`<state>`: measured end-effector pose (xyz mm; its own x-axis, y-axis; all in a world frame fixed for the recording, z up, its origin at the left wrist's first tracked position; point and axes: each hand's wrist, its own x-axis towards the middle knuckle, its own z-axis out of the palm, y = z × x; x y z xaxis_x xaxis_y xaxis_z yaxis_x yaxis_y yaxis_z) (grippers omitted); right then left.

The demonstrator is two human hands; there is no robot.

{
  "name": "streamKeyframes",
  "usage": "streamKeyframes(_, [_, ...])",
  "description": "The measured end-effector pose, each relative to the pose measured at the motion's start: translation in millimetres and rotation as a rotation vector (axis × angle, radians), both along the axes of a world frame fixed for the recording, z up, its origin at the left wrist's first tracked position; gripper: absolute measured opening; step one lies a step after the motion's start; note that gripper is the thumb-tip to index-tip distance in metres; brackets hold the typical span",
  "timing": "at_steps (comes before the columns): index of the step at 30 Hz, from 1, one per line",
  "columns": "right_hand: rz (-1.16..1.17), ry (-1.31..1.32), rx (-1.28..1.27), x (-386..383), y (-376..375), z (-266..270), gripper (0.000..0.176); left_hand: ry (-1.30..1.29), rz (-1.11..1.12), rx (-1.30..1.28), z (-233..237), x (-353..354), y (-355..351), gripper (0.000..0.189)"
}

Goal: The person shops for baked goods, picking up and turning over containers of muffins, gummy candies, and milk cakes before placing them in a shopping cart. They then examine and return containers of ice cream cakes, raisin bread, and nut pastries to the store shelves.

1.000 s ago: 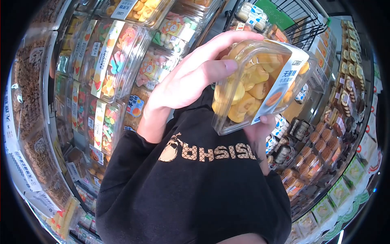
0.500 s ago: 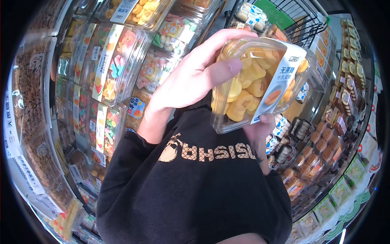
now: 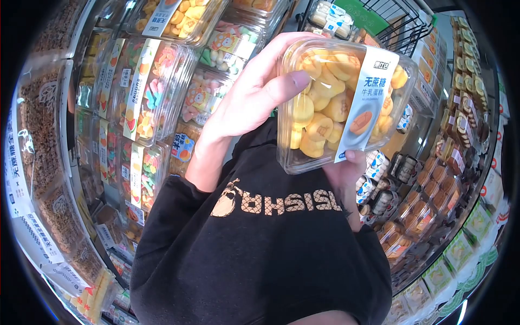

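Note:
Yellow small cakes fill a clear plastic box with a white and blue label band, held up in front of my chest and tilted, its lid side facing me. Around the box's upper left edge is my left hand, with the thumb lying on the lid. My right hand grips the lower right edge from below; its thumb tip shows beside the label's end, and its other fingers are hidden by the box.
Stacked boxes of colourful sweets stand on the left, with brown packaged goods farther out. At the top right is a black wire basket with a green panel. Packaged cakes line the right side.
The box has tilted so that its label faces me more squarely, and it has shifted slightly left. My left hand has moved a little with it. Both hands keep their hold.

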<state>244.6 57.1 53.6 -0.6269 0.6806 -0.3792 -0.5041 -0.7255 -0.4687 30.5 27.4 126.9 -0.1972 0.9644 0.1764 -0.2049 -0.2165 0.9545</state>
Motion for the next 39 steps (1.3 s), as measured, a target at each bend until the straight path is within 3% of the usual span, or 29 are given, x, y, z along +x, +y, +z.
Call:
streamKeyframes(6, [0.046, -0.015, 0.067, 4.9, -1.9, 0.7, 0.077, -0.021, 0.1, -0.038, -16.0, 0.0, 4.4, 0.048])
streamKeyframes(8, [0.016, -0.095, 0.147, 6.8, -5.5, -0.4, 0.077, -0.133, 0.177, -0.158, -23.2, -1.6, 6.7, 0.059])
streamKeyframes(10, [-0.025, -0.128, 0.179, 11.1, -9.2, -1.4, 0.074, -0.297, 0.207, -0.17, -20.7, 1.6, 10.5, 0.056])
streamKeyframes(13, [0.047, -0.183, 0.335, 12.7, -10.8, 3.0, 0.064, -0.267, 0.228, -0.19, -21.2, 1.5, 11.3, 0.056])
streamKeyframes(20, [0.035, -0.205, 0.38, 10.1, -8.4, 3.1, 0.061, -0.145, 0.223, -0.231, -32.4, -20.7, 4.0, 0.036])
streamKeyframes(22, [0.078, -0.27, 0.428, 12.3, -8.7, 3.3, 0.06, 0.06, 0.184, -0.206, -31.3, -25.9, 3.2, 0.034])
streamKeyframes(26, [0.112, -0.407, 0.622, 18.1, -7.6, 12.5, 0.058, 0.155, 0.084, -0.169, -34.1, -39.9, -1.9, 0.049])
streamKeyframes(27, [0.21, -0.453, 0.635, 22.4, -6.9, 13.0, 0.061, 0.129, 0.022, -0.2, -27.4, -41.6, -2.9, 0.058])
streamKeyframes(30, [0.372, -0.509, 0.535, 28.5, -14.4, 11.1, 0.061, 0.197, -0.09, -0.19, -22.3, -47.2, -3.8, 0.062])
streamKeyframes(32, [0.659, -0.903, 0.965, 39.9, -23.2, -10.5, 0.061, 0.239, -0.111, -0.24, -18.3, -54.2, -3.3, 0.066])
streamKeyframes(34, [0.422, -0.694, 0.919, 28.9, 1.1, 56.6, 0.053, 0.59, -0.285, -0.048, -12.3, -61.0, 4.9, 0.065])
streamKeyframes(36, [-0.285, -0.52, 1.611, 6.9, 12.9, 21.1, 0.053, 0.485, -0.326, -0.1, -11.4, -49.7, 5.7, 0.047])
streamKeyframes(39, [-0.275, -0.586, 1.75, 4.5, 11.9, 40.5, 0.053, 0.402, -0.276, -0.065, -12.7, -39.4, 6.3, 0.044])
